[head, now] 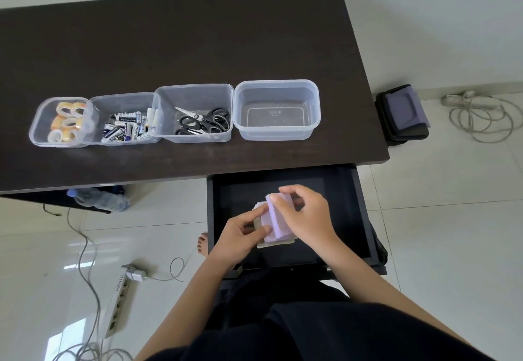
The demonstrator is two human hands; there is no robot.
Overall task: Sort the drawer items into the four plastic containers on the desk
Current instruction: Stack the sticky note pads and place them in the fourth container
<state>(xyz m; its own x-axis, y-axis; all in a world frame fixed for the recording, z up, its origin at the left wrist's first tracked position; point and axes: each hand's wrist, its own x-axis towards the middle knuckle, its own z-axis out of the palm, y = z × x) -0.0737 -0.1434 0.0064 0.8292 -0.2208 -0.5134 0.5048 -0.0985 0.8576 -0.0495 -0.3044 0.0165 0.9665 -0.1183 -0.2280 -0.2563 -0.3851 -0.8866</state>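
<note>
Four clear plastic containers stand in a row on the dark desk (198, 35). The leftmost container (36, 131) holds tape rolls, the second (97, 104) batteries, the third (223, 97) black scissors, and the rightmost container (312, 97) holds nothing. Below the desk edge the black drawer (353, 219) is pulled out. Over it both hands hold a stack of pale purple pads (273, 223). My left hand (240, 236) pinches the stack's left side. My right hand (305, 213) grips its top and right side. What lies under the stack is hidden.
A water bottle (99, 199) lies under the desk at the left. A power strip (119, 301) and cables (87, 261) lie on the tiled floor at the lower left. A dark bag (404, 114) and a coiled cable (481, 117) sit on the floor to the right of the desk.
</note>
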